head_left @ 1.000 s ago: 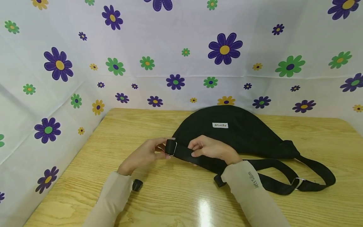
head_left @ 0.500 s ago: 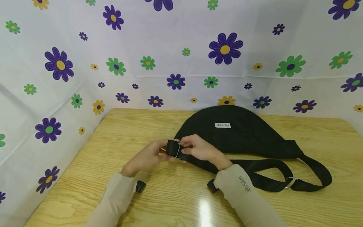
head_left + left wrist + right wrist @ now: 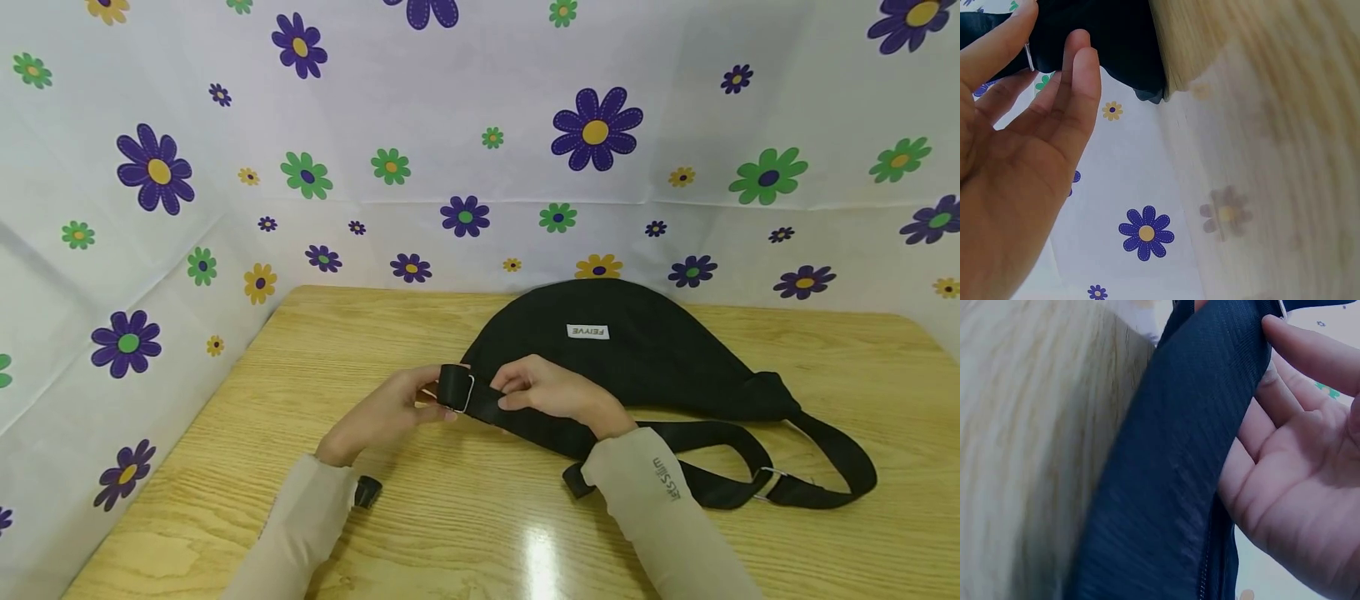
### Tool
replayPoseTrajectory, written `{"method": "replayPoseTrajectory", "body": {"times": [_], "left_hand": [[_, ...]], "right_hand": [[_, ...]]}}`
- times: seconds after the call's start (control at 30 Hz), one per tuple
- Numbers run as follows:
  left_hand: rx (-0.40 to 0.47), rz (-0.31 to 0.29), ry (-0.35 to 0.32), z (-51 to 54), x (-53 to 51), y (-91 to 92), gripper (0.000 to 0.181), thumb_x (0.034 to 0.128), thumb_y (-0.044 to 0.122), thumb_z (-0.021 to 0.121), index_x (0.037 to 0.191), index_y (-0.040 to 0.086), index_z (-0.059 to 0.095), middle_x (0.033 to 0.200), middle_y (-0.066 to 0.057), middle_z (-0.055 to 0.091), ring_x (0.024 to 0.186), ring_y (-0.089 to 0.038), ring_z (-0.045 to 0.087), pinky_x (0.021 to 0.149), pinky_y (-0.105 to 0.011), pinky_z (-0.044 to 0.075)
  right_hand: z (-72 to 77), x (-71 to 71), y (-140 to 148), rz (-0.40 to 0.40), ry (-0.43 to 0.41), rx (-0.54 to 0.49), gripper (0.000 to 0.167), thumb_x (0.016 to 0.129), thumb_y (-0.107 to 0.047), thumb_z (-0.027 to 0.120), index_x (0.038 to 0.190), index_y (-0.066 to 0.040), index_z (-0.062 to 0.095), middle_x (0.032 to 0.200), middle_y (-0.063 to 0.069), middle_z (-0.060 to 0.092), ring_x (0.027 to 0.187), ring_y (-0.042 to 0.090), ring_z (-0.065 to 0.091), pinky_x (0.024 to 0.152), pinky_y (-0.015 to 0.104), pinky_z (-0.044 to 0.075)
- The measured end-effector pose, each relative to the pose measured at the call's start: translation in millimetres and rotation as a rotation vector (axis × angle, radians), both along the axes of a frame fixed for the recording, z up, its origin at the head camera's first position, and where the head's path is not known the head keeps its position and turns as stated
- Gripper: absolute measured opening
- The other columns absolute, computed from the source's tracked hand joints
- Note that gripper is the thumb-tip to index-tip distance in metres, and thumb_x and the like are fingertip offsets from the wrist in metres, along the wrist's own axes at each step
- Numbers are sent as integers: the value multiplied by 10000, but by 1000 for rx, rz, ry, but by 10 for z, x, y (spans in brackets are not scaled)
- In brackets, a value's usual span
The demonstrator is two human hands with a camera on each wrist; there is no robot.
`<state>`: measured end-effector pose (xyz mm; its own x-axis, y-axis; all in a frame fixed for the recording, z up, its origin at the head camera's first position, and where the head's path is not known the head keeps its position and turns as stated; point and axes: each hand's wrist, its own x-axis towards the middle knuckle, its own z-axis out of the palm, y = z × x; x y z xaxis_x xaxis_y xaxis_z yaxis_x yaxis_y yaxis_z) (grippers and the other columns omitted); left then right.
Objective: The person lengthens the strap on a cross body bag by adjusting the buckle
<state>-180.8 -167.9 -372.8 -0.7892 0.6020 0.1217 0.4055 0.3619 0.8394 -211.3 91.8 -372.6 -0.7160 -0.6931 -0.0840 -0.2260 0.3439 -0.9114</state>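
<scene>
1. Nearest: left sleeve (image 3: 300,517) and right sleeve (image 3: 663,508), forearms slanting inward over the wood surface (image 3: 435,533)
2. Short black piece (image 3: 367,492) beside left sleeve, another black end (image 3: 576,481) by right sleeve; both partly covered, can't tell what they join
3. Slack strap loop (image 3: 843,454) lies right on the surface, with a metal slider (image 3: 772,472); webbing looks light and floppy, should bend easily, won't push well from one end
4. Right hand (image 3: 551,389): fingers pinching the black strap (image 3: 487,405), thumb on the near face, others behind it; wrist bent in toward the left. Flat weave should give decent grip; best hold probably across both faces, close to the ring
5. Left hand (image 3: 382,412): thumb and fingers holding the folded strap end at the metal ring (image 3: 470,393), thumb at the lower edge in the head view, other fingers spread apart; palm faces the strap. Ring looks rigid, thin, maybe slippery; gripping fold and ring together seems surer
6. Farther: black bag (image 3: 600,358) flat on the surface just beyond both hands, white label (image 3: 588,332) upside down; looks soft, fairly light, not fragile, may drag along if the strap is tugged; take by body or strap roots
7. Farthest: flowered cloth (image 3: 450,83) behind
</scene>
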Motion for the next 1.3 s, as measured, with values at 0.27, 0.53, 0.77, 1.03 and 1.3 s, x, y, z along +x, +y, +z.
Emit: {"method": "replayPoseTrajectory", "body": {"times": [0.27,0.53,0.77,1.03,1.3], "left_hand": [[6,-2,-12,6,7,15,335,931,-6,714,1258,-26,646,1117,-100,699,1004,-224,674,918,-376,537],[8,-3,-24,8,18,22,323,927,-8,720,1239,-38,641,1075,-84,688,983,-223,673,894,-361,545],[-9,29,-14,4,22,47,288,897,-48,738,1175,-31,665,1033,-67,691,974,-223,679,895,-349,548],[6,28,17,-16,1,61,308,907,-111,680,1210,-59,659,1047,-102,697,926,-208,667,888,-346,552],[-4,49,9,-38,-11,69,249,944,-48,673,1189,-90,658,1079,-140,698,906,-203,667,846,-328,553]], "right_hand": [[-21,39,-109,-40,6,-95,113,958,70,584,1045,88,655,852,53,661,797,132,569,800,295,480],[-19,78,-153,-95,10,-101,184,966,50,593,1131,115,642,933,109,692,874,148,626,863,327,506],[-26,89,-159,-112,-7,-117,203,968,51,594,1153,130,625,963,128,701,937,191,642,909,368,512],[-34,84,-172,-97,-75,-185,175,944,91,608,1114,102,564,852,67,680,795,159,619,824,312,492],[8,104,-218,-20,-142,-284,498,912,120,651,1334,124,387,971,196,705,718,213,644,753,331,545]]}}
